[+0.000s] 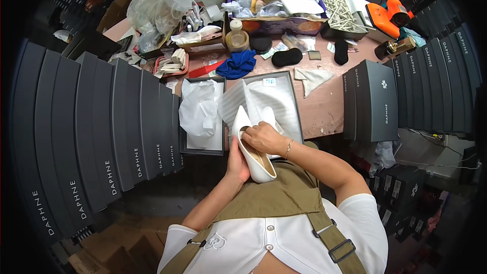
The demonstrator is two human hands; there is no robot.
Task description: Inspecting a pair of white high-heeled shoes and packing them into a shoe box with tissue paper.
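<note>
A white pointed-toe pump (pixel 262 171) with a tan lining is tilted in front of my body, toe pointing away from me. My left hand (pixel 236 162) is wrapped round its left side. The curled fingers of my right hand (pixel 266 139) reach into the shoe's opening near the toe; their tips are hidden, so I cannot tell what they pinch. Just beyond is an open dark grey shoe box (pixel 296 102) lined with white foam sheet (pixel 233 97). A second white shoe (pixel 268 114) lies in it, partly covered by my right hand.
Left of the box lies a grey tray-like box part (pixel 222 144) with crumpled white paper (pixel 199 109). Stacked shoe boxes stand at left (pixel 96 122) and right (pixel 373 104). Farther back are a blue cloth (pixel 237 65), black pads (pixel 287 57), white sticks (pixel 341 12) and an orange tool (pixel 383 20).
</note>
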